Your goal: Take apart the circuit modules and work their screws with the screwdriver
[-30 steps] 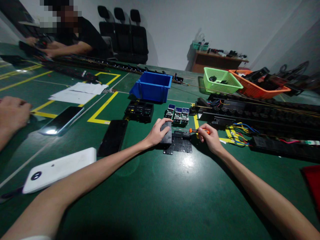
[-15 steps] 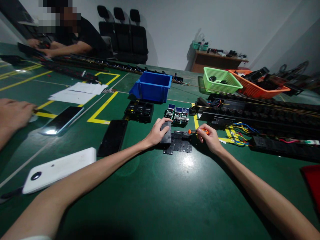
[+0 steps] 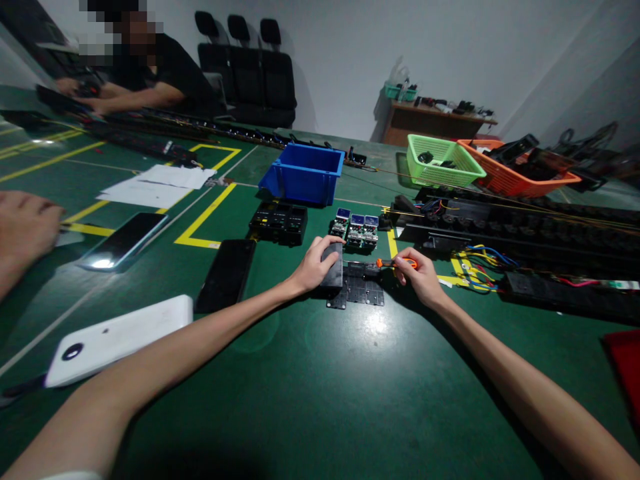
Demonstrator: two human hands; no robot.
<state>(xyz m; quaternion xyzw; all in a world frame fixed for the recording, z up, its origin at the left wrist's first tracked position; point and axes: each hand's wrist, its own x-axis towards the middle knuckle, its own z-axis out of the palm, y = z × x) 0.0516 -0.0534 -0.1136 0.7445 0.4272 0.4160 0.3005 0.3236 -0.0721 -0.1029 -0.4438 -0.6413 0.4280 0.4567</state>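
My left hand [image 3: 314, 265] grips a small black box-shaped part [image 3: 334, 263] standing on a flat black panel [image 3: 359, 292] on the green table. My right hand [image 3: 421, 275] holds a small orange-handled screwdriver [image 3: 396, 263], its tip pointing left toward the black panel beside the part. Just behind lie three small circuit modules with blue displays [image 3: 356, 229] and a black multi-slot block [image 3: 279, 222].
A blue bin [image 3: 303, 173], green basket [image 3: 440, 160] and orange basket [image 3: 515, 175] stand at the back. Long black strips with coloured wires [image 3: 520, 233] fill the right. Two phones [image 3: 226, 273] [image 3: 123, 239], a white device [image 3: 115, 339] and papers [image 3: 155, 183] lie left. Another person's hand [image 3: 23, 227] rests far left; a co-worker [image 3: 145, 80] sits beyond.
None of note in my hands; the screwdriver shifted very slightly. The other person's hand at the far left moved a little.
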